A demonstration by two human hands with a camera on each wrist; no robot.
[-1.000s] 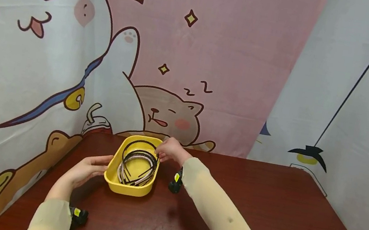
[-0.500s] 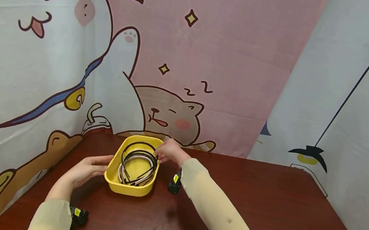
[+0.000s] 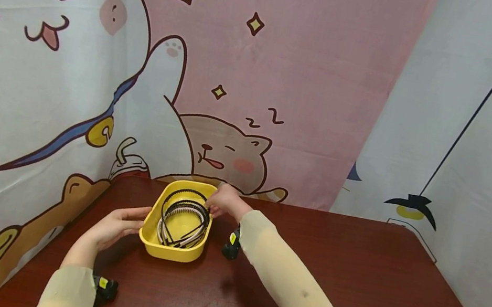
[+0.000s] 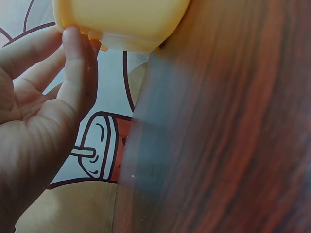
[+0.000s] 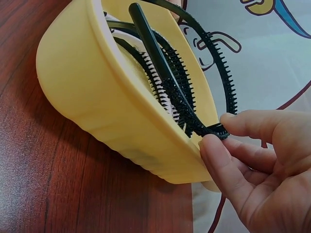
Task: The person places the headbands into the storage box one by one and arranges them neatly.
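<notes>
A yellow plastic basket (image 3: 171, 254) stands near the table's back left, holding several black and white toothed headbands (image 3: 185, 208). My right hand (image 3: 226, 201) is over its right rim. In the right wrist view, thumb and fingertips pinch a black toothed headband (image 5: 223, 73), which arches above the rim; a smooth, glittery black band end (image 5: 155, 53) slants close by, down to the fingertips. My left hand (image 3: 120, 225) lies along the basket's left side. Its extended fingertips touch the yellow wall (image 4: 121, 24) just under the rim in the left wrist view.
The dark red-brown wooden table (image 3: 328, 272) stretches right and forward of the basket. A cartoon-printed cloth (image 3: 314, 79) hangs right behind the table's back edge and along its left side. Each wrist wears a small black camera (image 3: 232, 244).
My right wrist and forearm have shifted very slightly left, and the top of the black headband sits a touch lower in the basket. The left hand and the basket stay in place.
</notes>
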